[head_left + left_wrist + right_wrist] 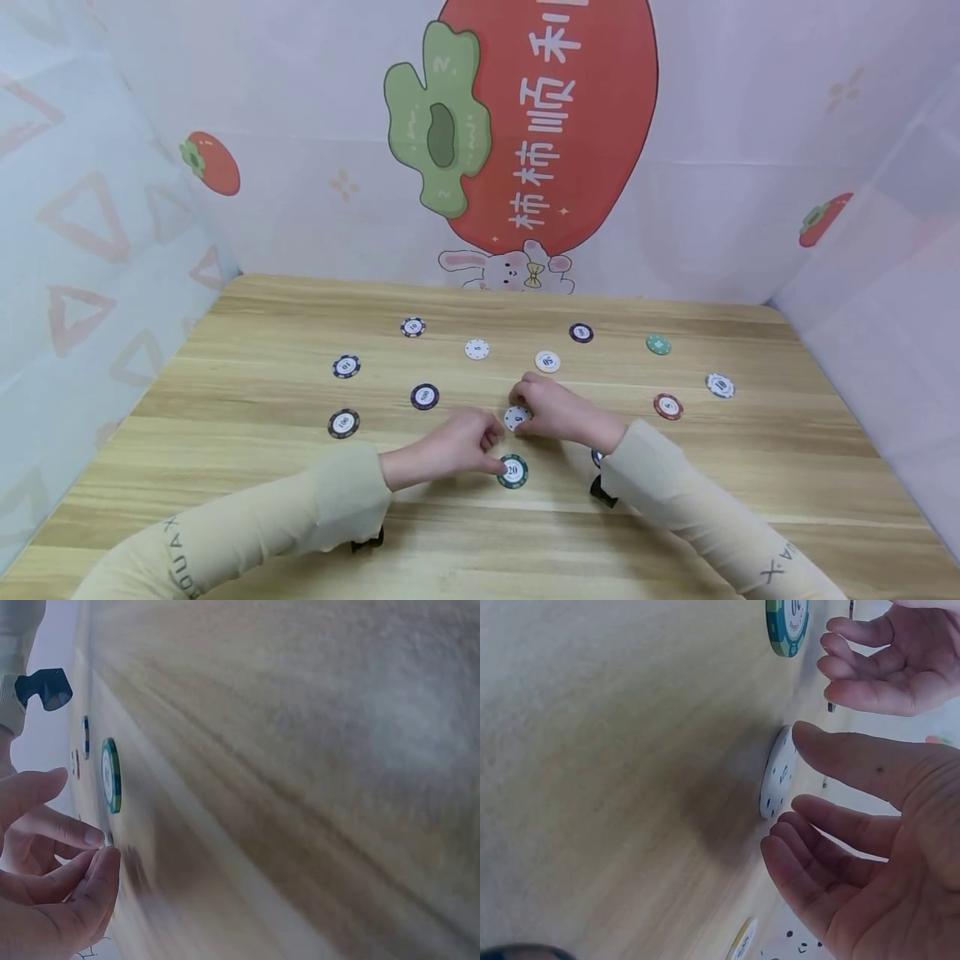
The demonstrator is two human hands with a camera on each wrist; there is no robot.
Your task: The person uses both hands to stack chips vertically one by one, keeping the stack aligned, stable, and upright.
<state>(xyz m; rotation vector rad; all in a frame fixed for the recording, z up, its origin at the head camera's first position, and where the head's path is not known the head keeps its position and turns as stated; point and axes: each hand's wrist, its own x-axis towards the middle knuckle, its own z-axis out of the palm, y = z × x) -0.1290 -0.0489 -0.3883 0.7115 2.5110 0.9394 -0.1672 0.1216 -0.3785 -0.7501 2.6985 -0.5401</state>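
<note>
Head view has the white round chip with dark dots and a 5 (517, 419) lying on the pale wood-grain tabletop (480, 554), with the right hand (564, 411) bracketing its edges, though can't tell if it's actually pinched; the left hand (456, 450) is loose and holding nothing, near the green-rimmed round 20 chip (515, 472). For something that thin, probably best to keep the right fingertips low on opposite edges and squeeze gently, with the left thumb clear of the 20.

A white, dark-dotted 5 chip (516, 419) is seen face up; at its six o'clock, a green-rimmed 20 chip (514, 472) is laid flat.
</note>
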